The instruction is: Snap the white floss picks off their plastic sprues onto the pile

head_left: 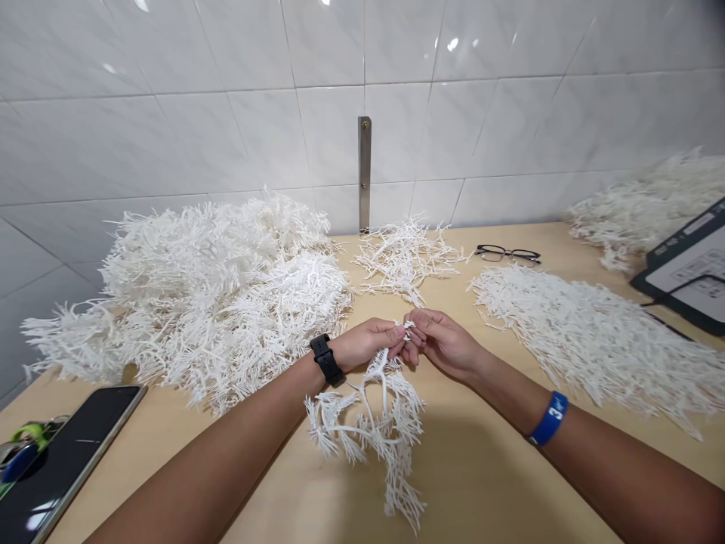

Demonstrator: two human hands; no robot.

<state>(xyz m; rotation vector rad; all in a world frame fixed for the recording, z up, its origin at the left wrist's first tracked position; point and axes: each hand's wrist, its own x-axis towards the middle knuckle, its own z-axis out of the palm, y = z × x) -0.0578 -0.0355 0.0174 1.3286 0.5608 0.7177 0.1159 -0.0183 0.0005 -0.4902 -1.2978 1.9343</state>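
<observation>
My left hand (371, 341), with a black watch on its wrist, pinches a white branching plastic sprig (371, 423). The sprig hangs below the fingers, its forked stems ending in feathery tufts. Close against it, my right hand (450, 344) has its fingers closed at the sprig's upper tips; whether it holds a separate small piece I cannot make out. A blue wristband (549, 418) is on the right forearm. Beyond the hands lies a small heap of thin, bare-looking white branches (408, 257).
A large pile of white tufted sprigs (226, 295) covers the left. Small loose white pieces (589, 329) spread on the right, near eyeglasses (508, 255) and a dark-framed device (691, 264). Another white pile (646, 204) sits behind. A phone (73, 461) and keys (26, 446) lie front left.
</observation>
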